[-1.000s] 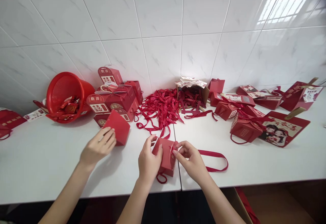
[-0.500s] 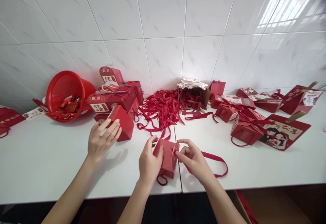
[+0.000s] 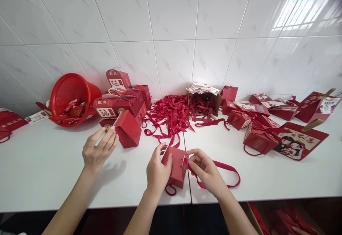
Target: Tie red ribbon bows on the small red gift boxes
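In the head view, my left hand (image 3: 159,169) grips a small red gift box (image 3: 176,165) at the table's front edge, thumb across its top. My right hand (image 3: 204,169) pinches a red ribbon (image 3: 235,172) at the box's right side; the ribbon loops out on the table beyond my wrist. A red cord (image 3: 170,189) hangs below the box. To the left, a co-worker's hand (image 3: 98,147) hovers with bent fingers near a red box (image 3: 128,130) that stands on the table.
A red basket (image 3: 55,99) of wrapped sweets lies tipped at left, beside stacked red boxes (image 3: 130,101). A ribbon heap (image 3: 171,114) and an open carton (image 3: 217,101) are at centre back. Finished-looking boxes (image 3: 259,140) stand right. Below, a carton (image 3: 253,215) holds red items near someone's fingers.
My right hand has moved slightly right with the ribbon. The co-worker's hand has drawn left, away from the standing box. Red items and fingers now show in the lower right carton.
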A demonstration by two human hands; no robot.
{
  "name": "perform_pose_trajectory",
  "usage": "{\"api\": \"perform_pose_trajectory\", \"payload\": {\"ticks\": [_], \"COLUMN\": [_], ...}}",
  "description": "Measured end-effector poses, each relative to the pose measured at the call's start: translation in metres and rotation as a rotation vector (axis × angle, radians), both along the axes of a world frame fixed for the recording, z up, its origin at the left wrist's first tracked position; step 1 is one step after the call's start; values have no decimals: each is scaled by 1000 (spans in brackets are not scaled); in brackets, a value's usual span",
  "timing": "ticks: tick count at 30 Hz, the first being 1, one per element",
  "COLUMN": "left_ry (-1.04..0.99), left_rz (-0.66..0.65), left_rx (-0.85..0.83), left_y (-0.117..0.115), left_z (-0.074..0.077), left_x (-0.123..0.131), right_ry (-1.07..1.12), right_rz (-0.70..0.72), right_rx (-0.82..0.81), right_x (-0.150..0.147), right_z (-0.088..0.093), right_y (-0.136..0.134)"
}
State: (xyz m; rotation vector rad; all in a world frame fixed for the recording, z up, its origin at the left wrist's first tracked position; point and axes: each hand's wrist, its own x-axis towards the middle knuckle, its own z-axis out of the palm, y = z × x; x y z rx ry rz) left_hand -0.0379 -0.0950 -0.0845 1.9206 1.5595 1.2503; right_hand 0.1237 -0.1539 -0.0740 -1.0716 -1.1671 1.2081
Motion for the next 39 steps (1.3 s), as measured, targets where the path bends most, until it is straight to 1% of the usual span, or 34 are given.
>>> {"api": "perform_pose_trajectory", "payload": {"ticks": [6, 11, 18, 21, 25, 29, 32, 35, 37, 39], "left_ry": [23, 42, 41, 45, 41, 28, 15, 3, 3, 5], "left_rz": [-3, -24, -44, -48, -37, -38, -70, -90, -84, -63], "left_rx": [-9, -24, -9, -3, 12, 29, 28, 12, -12, -39], "left_y": [0, 0, 1, 1, 0, 0, 1, 1, 0, -1], "left_z": [-4, -6, -6, -6, -5, -4, -3, -2, 0, 2], "left_x": [-1, -1, -1, -1, -1, -3, -5, -5, -4, -2], "right_ry": [-98, -177, -314, -348, -380, -443, -526, -588, -584, -532], "right_rz": [-10, 17, 184, 217, 248, 360, 458, 522, 549, 576], "right_rx": [12, 41, 25, 5, 13, 26, 16, 28, 34, 31], "right_x": [0, 1, 13, 17, 19, 22, 26, 29, 31, 33], "right_z": [1, 6, 16, 20, 21, 23, 28, 34, 36, 37], "right_y": [8, 14, 20, 23, 29, 36, 42, 48, 50, 50]}}
